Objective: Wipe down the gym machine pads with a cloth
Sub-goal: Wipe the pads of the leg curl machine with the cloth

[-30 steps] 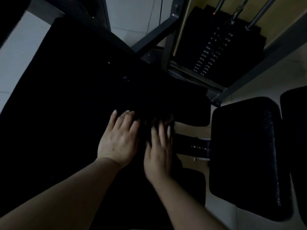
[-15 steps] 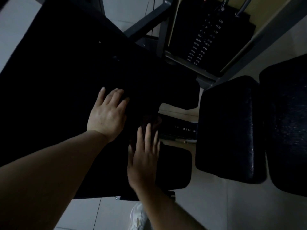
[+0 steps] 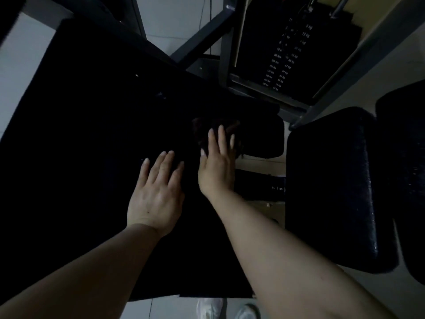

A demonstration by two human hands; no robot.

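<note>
Black padding of the large pad [image 3: 87, 143] fills the dim tiled room; left hand [image 3: 156, 194] lies flat on it, right hand [image 3: 217, 166] presses a dark cloth [image 3: 204, 130], fingers straight.

So I count two hands, left hand [image 3: 156, 194] and right hand [image 3: 217, 166], plus one dark cloth [image 3: 215, 130]. Four black pads, one weight stack [image 3: 292, 49], two white shoes.

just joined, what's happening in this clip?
A person is wiping a gym machine. The right hand presses a dark cloth with straight fingers against the far end of the large black pad. The left hand lies flat on the same pad beside it. Another black pad stands to the right, the weight stack behind. The lighting is dim.
</note>
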